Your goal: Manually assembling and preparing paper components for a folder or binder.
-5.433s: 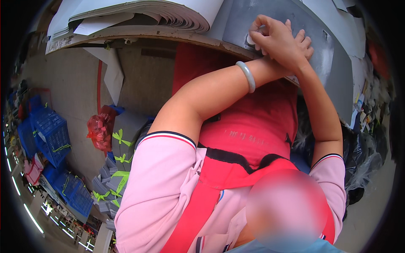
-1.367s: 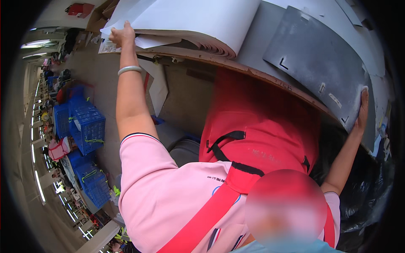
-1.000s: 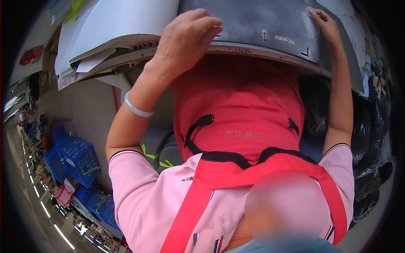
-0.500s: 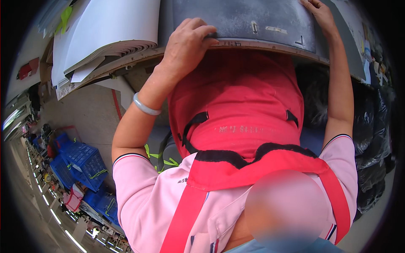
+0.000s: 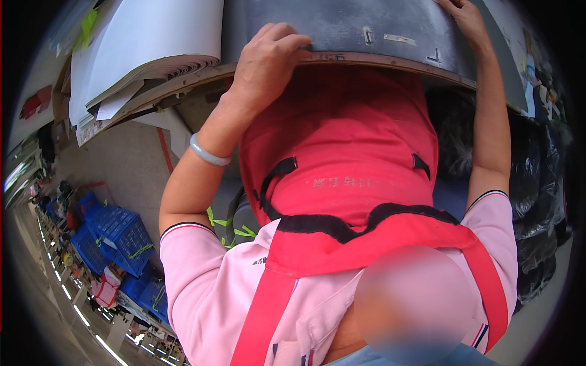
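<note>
Left grip (image 5: 266, 67) half-curled at edge of grey panel (image 5: 348, 25), right grip (image 5: 470, 25) narrow; cannot tell what either holds. Panel whitish-smudged, slotted; white paper stack (image 5: 165, 33) curved.

the worktop's (image 5: 397, 63) worn brown edge curves across the top. below it, to the left, spreads a dull grey floor (image 5: 131, 161) with a red line (image 5: 165, 149). blue crates (image 5: 125, 229) stand farther left, near the blurred clutter of a long room. white strip lights (image 5: 108, 349) run in a row at lower left. dark plastic bags (image 5: 530, 183) crowd the right side.
</note>
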### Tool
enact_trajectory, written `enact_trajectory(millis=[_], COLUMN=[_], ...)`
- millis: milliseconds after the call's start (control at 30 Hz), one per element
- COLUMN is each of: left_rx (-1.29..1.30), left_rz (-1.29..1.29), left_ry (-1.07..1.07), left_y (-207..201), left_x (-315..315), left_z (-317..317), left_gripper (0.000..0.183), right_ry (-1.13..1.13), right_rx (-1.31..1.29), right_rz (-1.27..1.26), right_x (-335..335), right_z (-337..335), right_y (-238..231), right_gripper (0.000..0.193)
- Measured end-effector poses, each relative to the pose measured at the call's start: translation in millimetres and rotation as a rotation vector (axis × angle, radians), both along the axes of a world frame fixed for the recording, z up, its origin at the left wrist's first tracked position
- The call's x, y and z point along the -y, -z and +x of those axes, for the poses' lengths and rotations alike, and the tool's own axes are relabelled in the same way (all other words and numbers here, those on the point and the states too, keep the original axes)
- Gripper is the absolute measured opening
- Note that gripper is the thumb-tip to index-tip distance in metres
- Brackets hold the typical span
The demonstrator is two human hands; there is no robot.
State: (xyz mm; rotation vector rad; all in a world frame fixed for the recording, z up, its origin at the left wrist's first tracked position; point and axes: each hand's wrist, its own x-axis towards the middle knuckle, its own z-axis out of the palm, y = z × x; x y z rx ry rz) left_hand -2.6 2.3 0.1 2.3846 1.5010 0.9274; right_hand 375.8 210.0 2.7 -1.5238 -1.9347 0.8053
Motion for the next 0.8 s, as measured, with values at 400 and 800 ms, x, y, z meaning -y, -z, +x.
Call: enact_trajectory(millis=[400,800], left_rx=[0.014,0.011], left_rz=[-0.075,-0.068], left_ry=[-0.043,-0.027], left_y=[-7,-5], left_x=[2,0], left_z=[1,1], left_gripper=[0.014,0.015], right_ry=[0.091,0.078], right_rx=[0.029,0.06], right_rz=[0.017,0.099], right_x=[8,7], right_z=[-19,-14], right_y=[-3,2], right_gripper=[0.023,0.024])
